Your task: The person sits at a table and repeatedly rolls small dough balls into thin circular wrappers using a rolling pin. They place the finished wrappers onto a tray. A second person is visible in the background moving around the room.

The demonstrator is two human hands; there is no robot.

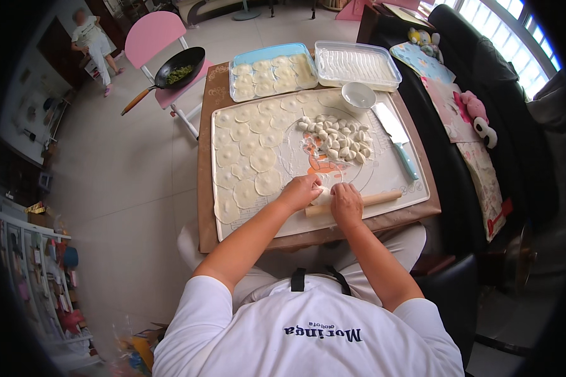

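A round dough wrapper (321,197) is stretched between my hands near the front edge of the silicone mat (292,226). My left hand (303,192) pinches its left side. The fingertips of my right hand (347,203) are curled at its right edge, and the rest of that hand crosses over a wooden rolling pin (382,198), hiding part of it. Beyond my hands lies a pile of small dough pieces (342,136) on the floured mat. Many flat dough wrappers (250,145) overlap across the mat's left side and along its far edge.
A cleaver-like knife (396,136) with a blue handle lies along the mat's right side, near a white bowl (358,97). Behind stand a wrapper-filled tray (273,73) and a floury plastic container (357,65). A wok (179,70) rests on a pink chair (155,35). A person (92,40) stands far left.
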